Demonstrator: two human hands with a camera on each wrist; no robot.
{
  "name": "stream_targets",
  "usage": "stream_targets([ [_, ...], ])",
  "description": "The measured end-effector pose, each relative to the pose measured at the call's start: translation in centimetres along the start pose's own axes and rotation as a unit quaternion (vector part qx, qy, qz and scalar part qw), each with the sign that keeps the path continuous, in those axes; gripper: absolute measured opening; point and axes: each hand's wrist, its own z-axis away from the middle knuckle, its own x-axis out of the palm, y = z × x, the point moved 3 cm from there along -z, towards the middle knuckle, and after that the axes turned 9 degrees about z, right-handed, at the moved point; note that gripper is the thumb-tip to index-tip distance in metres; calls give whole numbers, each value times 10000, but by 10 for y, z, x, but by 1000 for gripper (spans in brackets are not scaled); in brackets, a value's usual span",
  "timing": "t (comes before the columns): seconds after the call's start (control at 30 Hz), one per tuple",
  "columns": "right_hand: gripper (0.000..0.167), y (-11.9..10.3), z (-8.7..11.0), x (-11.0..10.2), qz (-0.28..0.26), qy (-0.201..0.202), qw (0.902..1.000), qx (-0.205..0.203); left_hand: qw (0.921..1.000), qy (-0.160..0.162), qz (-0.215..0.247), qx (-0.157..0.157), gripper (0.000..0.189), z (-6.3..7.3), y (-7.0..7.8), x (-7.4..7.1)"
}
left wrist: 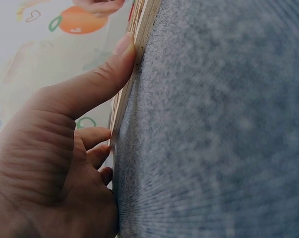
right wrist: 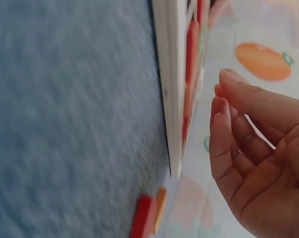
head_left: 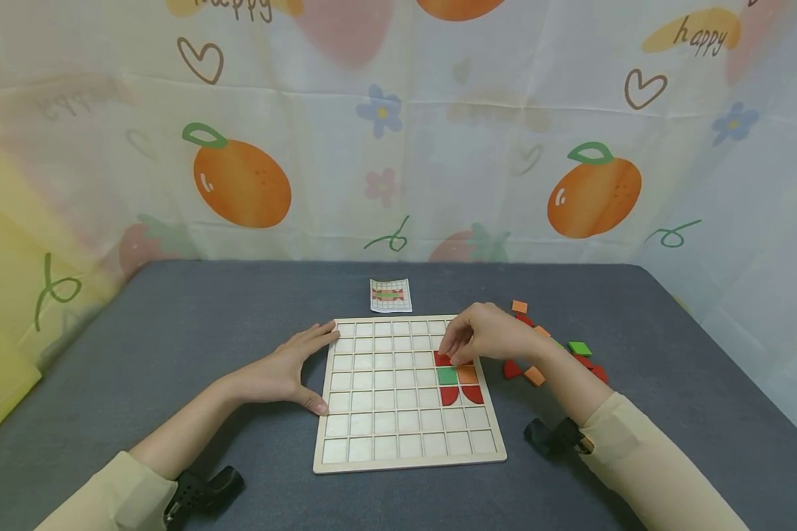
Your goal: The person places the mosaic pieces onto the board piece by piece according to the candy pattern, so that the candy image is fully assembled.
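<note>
Left hand [head_left: 282,369]: spread and unclenched, fingers and thumb resting against the left edge of the pale wooden gridded board [head_left: 408,466], which lies on the dark grey tabletop [head_left: 239,472]. Right hand [head_left: 488,333]: thumb and fingers drawn together over the board's right side, at a flat red piece [head_left: 441,359]; cannot tell whether anything is pinched. In the two rightmost columns below: a green square tile [head_left: 447,376] beside an orange square tile [head_left: 467,375], then two red curved-edge pieces [head_left: 472,395]. Loose red, orange and green pieces [head_left: 580,349] lie right of the board; a small printed card [head_left: 390,296] lies beyond its far edge
</note>
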Motion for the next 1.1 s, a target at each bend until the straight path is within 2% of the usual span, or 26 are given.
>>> stream_targets([
  [0.2,17,14,7,-17,-34,310,9994,154,10000,12,15,-5,118,0,1,0],
  [0.47,24,40,26,-37,53,465,9967,670,10000,-6,33,-45,118,0,1,0],
  [0.8,27,73,53,-50,79,359,9927,1151,10000,-5,43,-42,118,0,0,0],
  [1.1,31,90,68,-50,-193,91,9930,1158,10000,-37,60,-44,117,0,0,0],
])
